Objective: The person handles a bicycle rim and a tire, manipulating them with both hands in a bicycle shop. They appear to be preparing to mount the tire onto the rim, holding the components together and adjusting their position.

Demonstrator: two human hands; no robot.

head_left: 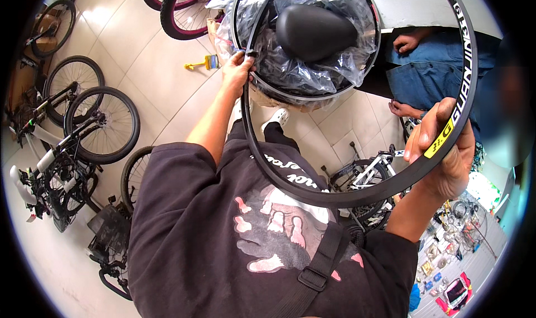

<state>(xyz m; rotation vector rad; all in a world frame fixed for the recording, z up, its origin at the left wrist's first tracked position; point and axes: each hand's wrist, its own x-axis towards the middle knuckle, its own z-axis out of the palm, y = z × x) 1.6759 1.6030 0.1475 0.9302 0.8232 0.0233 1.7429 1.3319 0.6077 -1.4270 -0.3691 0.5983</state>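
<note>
I hold up a black bicycle rim (301, 197) with white lettering and a yellow patch; no spokes show in it. My right hand (446, 150) grips its right side, fingers wrapped around by the yellow patch. At the rim's left side, my left hand (237, 71) pinches it between thumb and fingers. Seen through the rim, a black saddle (315, 32) lies on crumpled clear plastic wrap (335, 72). Another rim (375, 39) lies around that plastic, behind the one in my hands.
Bicycles (100, 125) stand along the left, and magenta-rimmed wheels (181, 17) at the far side. A brush with a yellow handle (204, 63) lies on the tiled floor. Another person in blue clothes (430, 81) is at the right. A white bicycle frame (371, 173) and small parts (446, 251) sit at lower right.
</note>
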